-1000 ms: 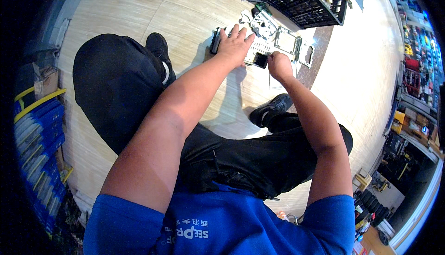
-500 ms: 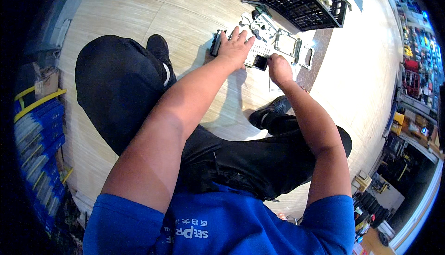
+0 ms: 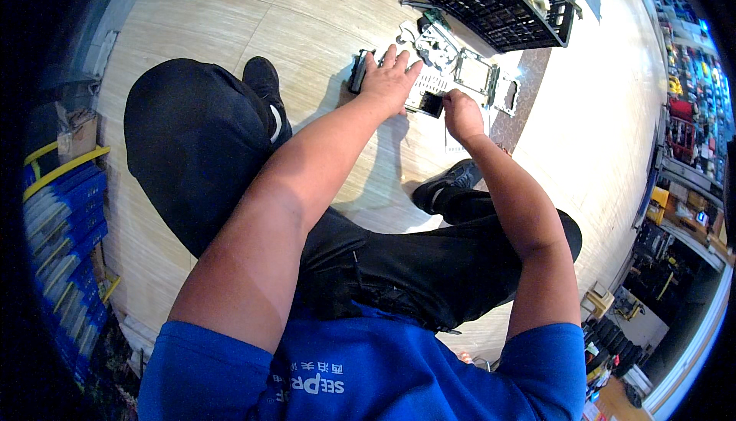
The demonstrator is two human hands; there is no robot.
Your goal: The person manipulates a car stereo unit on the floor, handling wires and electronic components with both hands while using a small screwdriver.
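Observation:
A silver metal housing (image 3: 432, 83) with rows of slots lies on the floor in front of me. It has a dark square opening in its near right part and a black piece (image 3: 356, 72) at its left end. My left hand (image 3: 387, 84) lies over the housing's left half with its fingers spread. At the right edge, beside the dark opening, my right hand (image 3: 463, 116) is closed with its fingertips pressed together. Whatever those fingertips grip is too small or hidden to make out.
Just beyond the housing lie loose metal parts (image 3: 438, 45), a rectangular metal frame (image 3: 475, 73) and a cut-out plate (image 3: 506, 93). A black plastic crate (image 3: 491, 7) with parts in it stands farther back. Blue stacked items (image 3: 69, 245) are at the left, loaded shelves (image 3: 682, 99) at the right.

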